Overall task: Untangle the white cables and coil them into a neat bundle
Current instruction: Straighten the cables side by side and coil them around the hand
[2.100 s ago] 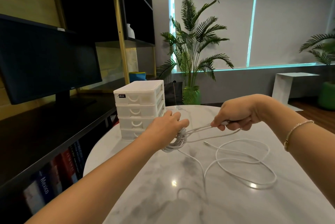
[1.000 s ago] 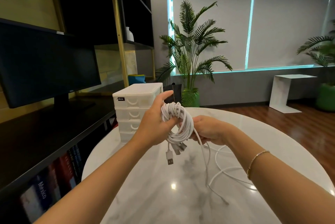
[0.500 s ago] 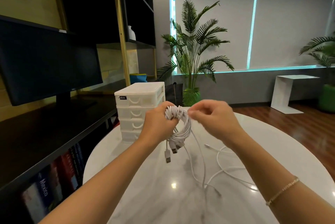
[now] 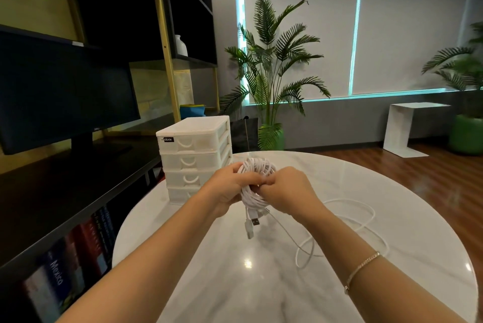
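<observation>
Coil [image 4: 257, 181] at frame centre, held above table [image 4: 392, 192], plugs [image 4: 251, 224] dangling below. Left hand [image 4: 226, 189] clamped round coil; right hand [image 4: 287, 189] pinching strand at coil's side. Slack [image 4: 347, 228] looped on table, lower right of hands.

Risks: slack may snag or kink while being wound; loose left grip could let coil spring apart; plugs may catch in the loops.

Drawers [image 4: 194, 158] left of coil, shut, contents hidden.
</observation>
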`<action>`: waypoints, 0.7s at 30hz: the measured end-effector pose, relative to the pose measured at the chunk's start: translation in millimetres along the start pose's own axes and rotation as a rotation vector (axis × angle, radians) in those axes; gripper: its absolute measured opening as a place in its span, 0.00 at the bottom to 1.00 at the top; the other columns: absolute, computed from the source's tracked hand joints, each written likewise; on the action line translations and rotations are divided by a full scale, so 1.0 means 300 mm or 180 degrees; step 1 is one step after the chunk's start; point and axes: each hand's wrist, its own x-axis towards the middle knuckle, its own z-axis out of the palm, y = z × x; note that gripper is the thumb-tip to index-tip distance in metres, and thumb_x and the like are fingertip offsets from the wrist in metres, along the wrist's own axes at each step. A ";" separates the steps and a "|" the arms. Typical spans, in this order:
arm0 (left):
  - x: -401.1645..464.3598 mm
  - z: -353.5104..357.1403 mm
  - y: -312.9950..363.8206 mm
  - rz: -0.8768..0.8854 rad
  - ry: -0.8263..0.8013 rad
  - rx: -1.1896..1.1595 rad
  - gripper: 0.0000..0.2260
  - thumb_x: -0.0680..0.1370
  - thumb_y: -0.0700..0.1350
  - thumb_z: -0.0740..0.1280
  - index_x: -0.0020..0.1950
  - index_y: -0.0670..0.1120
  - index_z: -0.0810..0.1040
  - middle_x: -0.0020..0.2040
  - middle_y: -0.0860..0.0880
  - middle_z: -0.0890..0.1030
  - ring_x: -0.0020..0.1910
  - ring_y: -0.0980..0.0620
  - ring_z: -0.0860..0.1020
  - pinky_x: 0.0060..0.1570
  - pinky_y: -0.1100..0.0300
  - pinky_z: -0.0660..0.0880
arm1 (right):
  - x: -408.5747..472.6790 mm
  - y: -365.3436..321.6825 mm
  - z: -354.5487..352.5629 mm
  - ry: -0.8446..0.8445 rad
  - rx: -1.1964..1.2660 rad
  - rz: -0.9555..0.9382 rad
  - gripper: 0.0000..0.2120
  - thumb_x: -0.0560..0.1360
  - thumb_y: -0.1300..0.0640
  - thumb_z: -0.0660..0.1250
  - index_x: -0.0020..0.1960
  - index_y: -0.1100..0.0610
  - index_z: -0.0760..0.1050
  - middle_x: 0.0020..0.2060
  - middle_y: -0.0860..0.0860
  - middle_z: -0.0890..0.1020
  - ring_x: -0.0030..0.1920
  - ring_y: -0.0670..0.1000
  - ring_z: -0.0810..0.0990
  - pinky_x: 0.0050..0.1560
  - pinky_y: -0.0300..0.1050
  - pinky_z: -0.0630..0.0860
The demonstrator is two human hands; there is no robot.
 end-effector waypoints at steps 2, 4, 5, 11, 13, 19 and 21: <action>-0.006 -0.015 0.004 0.0153 -0.0175 -0.0125 0.10 0.73 0.39 0.70 0.53 0.48 0.79 0.41 0.49 0.83 0.37 0.53 0.81 0.38 0.62 0.78 | -0.021 0.008 -0.010 -0.0106 0.1035 0.0042 0.09 0.73 0.57 0.67 0.42 0.62 0.82 0.35 0.56 0.81 0.37 0.51 0.77 0.36 0.41 0.71; -0.014 -0.023 0.007 0.0311 -0.0306 -0.0030 0.10 0.75 0.39 0.68 0.51 0.53 0.77 0.42 0.50 0.82 0.38 0.54 0.81 0.40 0.63 0.79 | -0.033 0.015 -0.022 -0.0211 0.1770 0.0299 0.06 0.71 0.61 0.69 0.36 0.60 0.81 0.32 0.54 0.80 0.34 0.49 0.75 0.35 0.39 0.70; -0.019 -0.026 0.005 0.0375 -0.0395 0.0042 0.11 0.76 0.38 0.67 0.51 0.55 0.76 0.43 0.50 0.81 0.39 0.55 0.81 0.41 0.62 0.79 | -0.034 0.019 -0.027 -0.0283 0.1909 0.0439 0.05 0.70 0.62 0.69 0.35 0.59 0.80 0.30 0.52 0.79 0.32 0.48 0.73 0.33 0.39 0.68; -0.020 -0.052 0.008 0.0679 -0.0765 0.0593 0.15 0.75 0.38 0.68 0.55 0.56 0.71 0.50 0.49 0.75 0.48 0.53 0.78 0.45 0.63 0.79 | -0.038 0.040 -0.062 -0.0980 0.2320 0.0552 0.07 0.74 0.62 0.65 0.37 0.59 0.75 0.20 0.45 0.69 0.29 0.46 0.63 0.32 0.40 0.61; -0.020 -0.055 0.012 0.0689 -0.0880 0.0614 0.16 0.75 0.37 0.68 0.55 0.54 0.70 0.49 0.48 0.76 0.46 0.54 0.78 0.46 0.62 0.78 | -0.036 0.044 -0.070 -0.1080 0.2415 0.0543 0.09 0.74 0.62 0.65 0.35 0.58 0.74 0.23 0.47 0.67 0.28 0.46 0.62 0.31 0.40 0.61; -0.012 -0.071 0.023 0.0864 -0.0935 0.1018 0.19 0.71 0.33 0.72 0.53 0.51 0.71 0.51 0.46 0.76 0.49 0.51 0.78 0.48 0.60 0.79 | -0.032 0.029 -0.074 -0.1320 0.2514 0.0735 0.05 0.70 0.64 0.64 0.35 0.57 0.73 0.27 0.50 0.67 0.29 0.46 0.61 0.31 0.39 0.60; -0.015 -0.070 0.025 0.1060 -0.0819 0.1198 0.18 0.70 0.34 0.73 0.51 0.51 0.71 0.49 0.49 0.77 0.48 0.53 0.78 0.46 0.61 0.78 | -0.034 0.027 -0.068 -0.1328 0.2807 0.0751 0.07 0.69 0.65 0.63 0.33 0.58 0.73 0.32 0.53 0.69 0.30 0.47 0.61 0.31 0.40 0.60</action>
